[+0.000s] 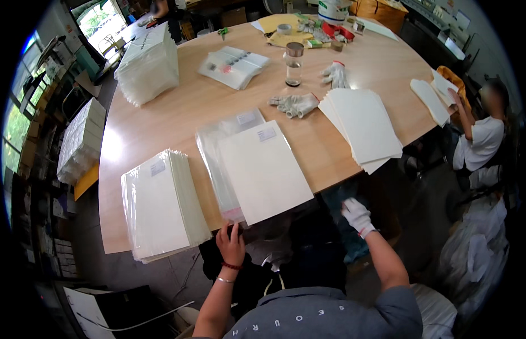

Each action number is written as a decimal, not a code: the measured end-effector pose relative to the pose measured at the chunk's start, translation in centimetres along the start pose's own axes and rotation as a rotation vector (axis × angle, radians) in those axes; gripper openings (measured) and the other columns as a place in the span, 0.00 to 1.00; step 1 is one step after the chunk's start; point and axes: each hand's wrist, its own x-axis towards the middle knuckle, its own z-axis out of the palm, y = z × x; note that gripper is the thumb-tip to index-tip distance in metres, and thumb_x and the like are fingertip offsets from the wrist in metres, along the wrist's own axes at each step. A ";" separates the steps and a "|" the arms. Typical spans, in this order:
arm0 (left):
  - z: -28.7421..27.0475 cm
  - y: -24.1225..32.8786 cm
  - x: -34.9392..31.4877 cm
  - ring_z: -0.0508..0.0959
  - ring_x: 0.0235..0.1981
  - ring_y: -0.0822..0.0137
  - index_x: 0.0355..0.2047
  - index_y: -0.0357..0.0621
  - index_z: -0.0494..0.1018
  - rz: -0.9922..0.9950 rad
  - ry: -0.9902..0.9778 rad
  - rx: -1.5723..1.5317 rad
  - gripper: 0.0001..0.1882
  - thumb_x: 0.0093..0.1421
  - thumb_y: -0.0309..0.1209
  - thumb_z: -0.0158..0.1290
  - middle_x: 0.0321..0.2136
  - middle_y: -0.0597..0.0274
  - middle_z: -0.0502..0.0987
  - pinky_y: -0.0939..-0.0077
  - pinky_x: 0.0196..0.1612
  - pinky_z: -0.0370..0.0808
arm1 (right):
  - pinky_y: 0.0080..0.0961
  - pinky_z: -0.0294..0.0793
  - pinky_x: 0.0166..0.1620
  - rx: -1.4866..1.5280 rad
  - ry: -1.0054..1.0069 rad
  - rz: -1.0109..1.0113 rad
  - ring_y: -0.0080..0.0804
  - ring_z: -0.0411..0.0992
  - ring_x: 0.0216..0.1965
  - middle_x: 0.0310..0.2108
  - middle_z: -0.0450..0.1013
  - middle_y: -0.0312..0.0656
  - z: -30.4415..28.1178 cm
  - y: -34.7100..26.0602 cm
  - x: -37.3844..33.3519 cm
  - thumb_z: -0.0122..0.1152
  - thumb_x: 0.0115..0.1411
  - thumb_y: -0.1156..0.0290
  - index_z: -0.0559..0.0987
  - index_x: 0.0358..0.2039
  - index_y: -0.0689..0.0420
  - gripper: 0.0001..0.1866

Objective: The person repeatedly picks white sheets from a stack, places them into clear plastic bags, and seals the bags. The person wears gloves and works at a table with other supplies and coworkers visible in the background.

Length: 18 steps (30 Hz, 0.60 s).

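Observation:
My bare left hand (231,246), with a red bead bracelet and a metal bangle at the wrist, is at the table's near edge. Its fingers are stretched out beside the lower end of some clear plastic sleeves (211,169). A labelled white sheet (266,172) lies partly over these sleeves. In a white glove, my right hand (358,217) is below the table edge, its fingers curled in beside a blue-green plastic bag (341,226); what they hold, if anything, is hidden. To the left lies a stack of sleeved white sheets (158,206), to the right a fanned pile of white sheets (364,127).
White work gloves (296,105) and a lidded glass jar (294,65) stand mid-table. Behind are plastic sleeves (233,66) and a tall sleeve stack (148,65). A person (480,133) sits at the right, hand near white pieces (431,100). Plastic wrapping (475,243) heaps on the floor.

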 end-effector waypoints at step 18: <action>-0.8 0.8 3.9 0.75 0.21 0.61 0.19 0.44 0.71 -0.317 -0.237 0.043 0.13 0.52 0.40 0.52 0.16 0.59 0.72 0.72 0.21 0.69 | 0.36 0.68 0.23 -0.012 0.114 0.133 0.44 0.70 0.18 0.17 0.70 0.48 -0.5 -10.5 7.9 0.52 0.51 0.63 0.70 0.22 0.57 0.11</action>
